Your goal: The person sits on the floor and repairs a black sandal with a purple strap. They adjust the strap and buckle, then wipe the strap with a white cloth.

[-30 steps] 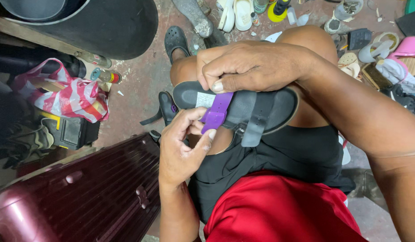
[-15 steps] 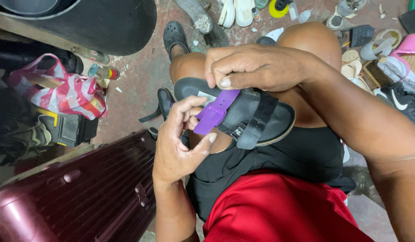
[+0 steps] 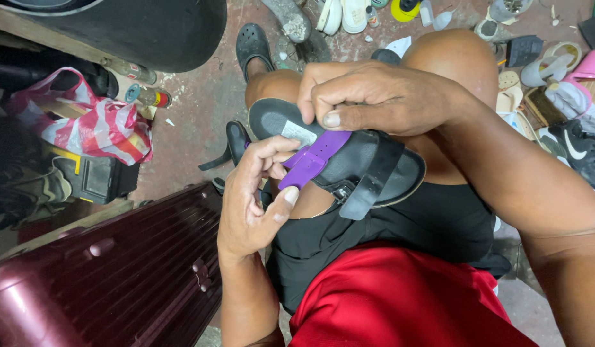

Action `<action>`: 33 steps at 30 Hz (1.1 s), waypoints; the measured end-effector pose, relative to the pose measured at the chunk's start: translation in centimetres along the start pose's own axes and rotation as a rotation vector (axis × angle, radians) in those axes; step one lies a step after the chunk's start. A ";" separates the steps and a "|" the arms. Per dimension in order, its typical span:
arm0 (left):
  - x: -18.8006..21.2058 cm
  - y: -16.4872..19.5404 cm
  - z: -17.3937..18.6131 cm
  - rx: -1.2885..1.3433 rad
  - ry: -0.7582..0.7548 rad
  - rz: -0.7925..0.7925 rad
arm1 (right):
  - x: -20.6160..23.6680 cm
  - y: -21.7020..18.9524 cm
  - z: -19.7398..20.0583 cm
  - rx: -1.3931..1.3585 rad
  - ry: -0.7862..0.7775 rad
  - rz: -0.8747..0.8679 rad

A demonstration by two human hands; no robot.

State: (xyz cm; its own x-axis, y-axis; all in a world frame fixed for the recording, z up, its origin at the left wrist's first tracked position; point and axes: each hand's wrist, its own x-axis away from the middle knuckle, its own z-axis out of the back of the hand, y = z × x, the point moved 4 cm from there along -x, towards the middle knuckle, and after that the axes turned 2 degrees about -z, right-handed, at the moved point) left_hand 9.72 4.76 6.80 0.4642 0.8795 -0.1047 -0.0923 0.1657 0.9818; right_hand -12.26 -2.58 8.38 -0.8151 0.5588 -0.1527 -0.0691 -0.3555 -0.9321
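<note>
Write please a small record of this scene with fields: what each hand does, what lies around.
left hand: left hand pinches the purple strap between thumb and fingers
right hand: right hand presses down on the black sandal, thumb near the strap
sandal: lies across the person's lap, second black strap hanging loose
left side: dark red suitcase, red and white plastic bag
floor: many shoes and soles, small bottles

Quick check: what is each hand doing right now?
Left hand: closed, pinching the purple strap.
Right hand: closed, pressing down on the black sandal lying on the knee.
</note>
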 end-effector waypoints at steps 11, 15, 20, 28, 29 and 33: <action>0.3 0.3 -3.5 -0.209 0.119 0.061 | -0.4 1.3 0.9 -0.097 -0.150 0.067; 1.1 0.7 -4.8 -0.104 0.140 0.150 | -0.4 1.9 1.0 -0.191 -0.258 0.047; 1.3 0.8 -5.1 0.029 0.157 0.180 | -0.3 2.0 0.6 -0.236 -0.299 0.047; -0.1 0.6 -5.6 -0.208 0.191 0.250 | -0.4 1.9 -1.0 -0.190 -0.282 0.077; -0.2 0.8 -5.6 -0.234 0.181 0.223 | -0.3 1.9 -1.0 -0.198 -0.285 0.083; -0.1 0.8 -5.7 -0.136 0.172 0.191 | 0.0 1.9 -0.9 -0.216 -0.289 0.107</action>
State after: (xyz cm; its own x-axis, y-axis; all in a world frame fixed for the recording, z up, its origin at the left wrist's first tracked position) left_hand 4.60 7.33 6.68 0.2722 0.9613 0.0437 -0.2861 0.0375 0.9575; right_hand -11.86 -2.55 6.34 -0.9421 0.2814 -0.1824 0.1228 -0.2165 -0.9685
